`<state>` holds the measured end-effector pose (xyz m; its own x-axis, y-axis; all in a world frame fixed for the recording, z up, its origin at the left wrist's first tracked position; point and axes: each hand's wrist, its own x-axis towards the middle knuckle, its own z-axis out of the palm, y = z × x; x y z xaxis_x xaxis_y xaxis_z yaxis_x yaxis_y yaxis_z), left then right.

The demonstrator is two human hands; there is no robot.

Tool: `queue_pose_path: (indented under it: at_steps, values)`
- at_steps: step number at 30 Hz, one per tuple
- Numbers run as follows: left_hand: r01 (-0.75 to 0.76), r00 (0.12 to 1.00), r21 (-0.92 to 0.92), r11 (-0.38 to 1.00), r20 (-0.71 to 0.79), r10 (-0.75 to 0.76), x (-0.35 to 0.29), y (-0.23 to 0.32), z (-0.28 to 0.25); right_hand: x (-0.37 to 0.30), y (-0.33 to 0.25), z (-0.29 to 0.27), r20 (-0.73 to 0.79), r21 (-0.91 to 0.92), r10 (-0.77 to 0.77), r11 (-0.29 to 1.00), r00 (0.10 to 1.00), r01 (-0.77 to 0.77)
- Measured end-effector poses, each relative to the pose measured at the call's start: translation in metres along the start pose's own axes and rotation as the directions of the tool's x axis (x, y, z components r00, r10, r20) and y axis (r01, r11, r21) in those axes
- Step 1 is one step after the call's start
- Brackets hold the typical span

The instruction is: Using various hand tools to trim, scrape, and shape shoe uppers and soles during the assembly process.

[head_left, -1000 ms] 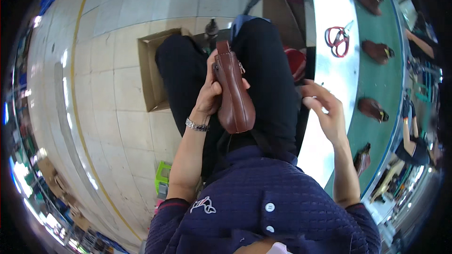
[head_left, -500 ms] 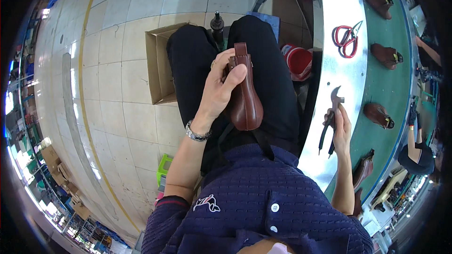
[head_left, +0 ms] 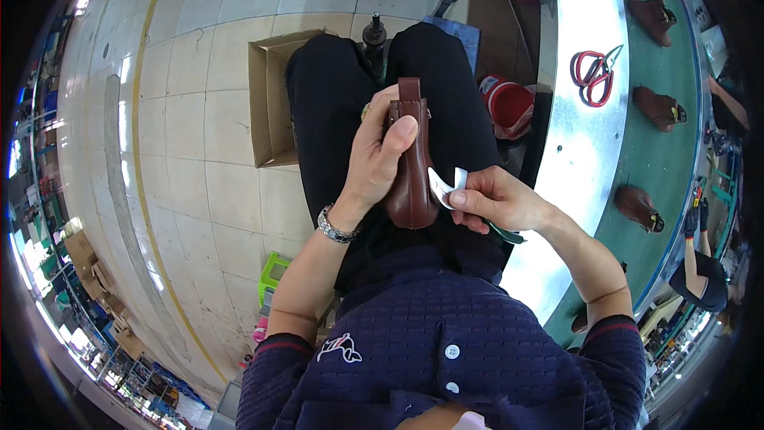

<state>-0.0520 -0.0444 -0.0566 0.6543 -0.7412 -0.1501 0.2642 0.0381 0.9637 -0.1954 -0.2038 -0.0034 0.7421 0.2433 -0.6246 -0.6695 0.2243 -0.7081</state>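
Note:
A brown leather shoe (head_left: 411, 191) stands upright in front of my lap, its rounded toe end toward me and its pull tab at the top. My left hand (head_left: 374, 147) is closed round its upper left part, thumb pressed on the near face. Shoemaker's lasting pincers (head_left: 440, 189), with a hooked shiny metal head, are gripped in my right hand (head_left: 497, 199). The curved jaw lies against or very close to the shoe's lower right side; contact is hard to tell. One dark handle pokes out below my right fingers.
On the metal bench strip (head_left: 585, 16) to the right lie red-handled scissors (head_left: 594, 78). Beyond it, several brown shoes (head_left: 659, 108) sit on a green conveyor belt (head_left: 637, 151). A cardboard box (head_left: 270, 111), a dark post (head_left: 373, 36) and a red bucket (head_left: 509, 103) surround my knees. Another person's gloved hands (head_left: 696, 219) work far right.
My right hand has brought the pincers from above the metal bench leftward to the shoe's side. My left hand keeps its hold on the shoe, which has barely shifted.

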Motion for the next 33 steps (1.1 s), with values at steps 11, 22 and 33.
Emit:
queue_pose_path:
  at_steps: [11,22,33]
  values:
    - [0.038,0.996,-0.075,0.996,-0.083,-0.044,-0.005,0.001,0.006,0.009,-0.061,0.000,0.093,-0.573,0.197,0.812,0.976,-0.110]
    - [0.056,0.989,-0.063,0.996,-0.133,-0.064,0.008,-0.002,-0.005,0.016,-0.089,0.024,-0.162,-0.605,0.328,0.713,0.931,-0.356]
    - [0.034,0.998,-0.082,0.996,-0.042,-0.037,0.013,-0.011,-0.017,0.011,-0.028,0.027,-0.166,-0.178,0.047,0.981,0.985,-0.077]
